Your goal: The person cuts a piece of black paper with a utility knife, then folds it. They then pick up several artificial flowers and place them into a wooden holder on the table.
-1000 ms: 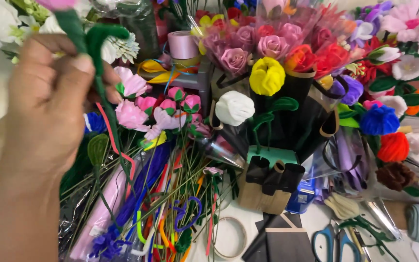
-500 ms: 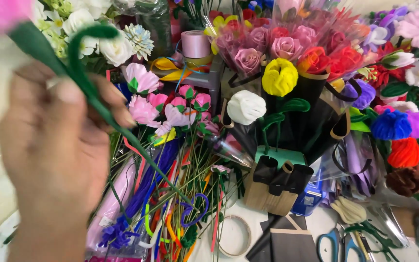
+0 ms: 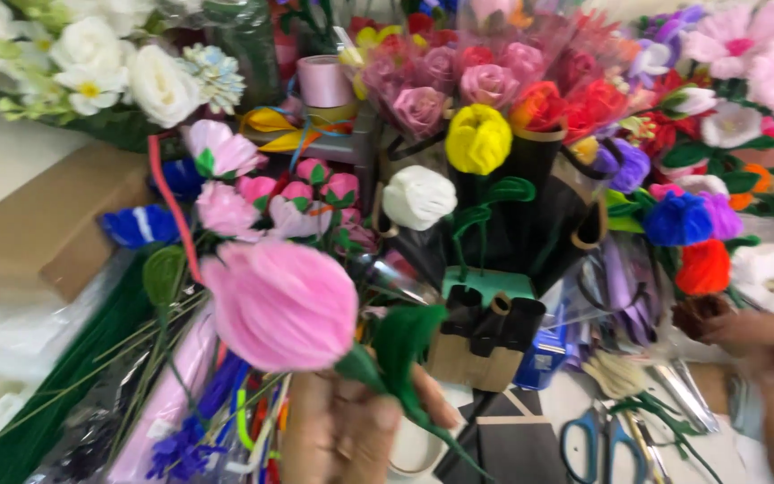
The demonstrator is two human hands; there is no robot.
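My left hand [image 3: 351,430] is at the bottom centre, shut on the green stem of a large pink fuzzy flower bud [image 3: 279,305]. The bud tilts up and to the left, and a green leaf [image 3: 405,336] sticks out from the stem just above my fingers. My right hand [image 3: 763,350] is blurred at the right edge, its fingertips next to a brown fuzzy flower [image 3: 696,314]. Whether it grips that flower is unclear.
A black-wrapped bouquet [image 3: 512,224] with a yellow flower [image 3: 478,139] and a white flower [image 3: 418,197] stands in the middle. Blue-handled scissors [image 3: 602,444] lie at the bottom right. A bundle of coloured pipe cleaners [image 3: 181,412] lies at the bottom left, beside a cardboard box [image 3: 55,224].
My left hand came down from the upper left to the bottom centre, bringing the pink flower fully into view. My right hand has come in at the right edge.
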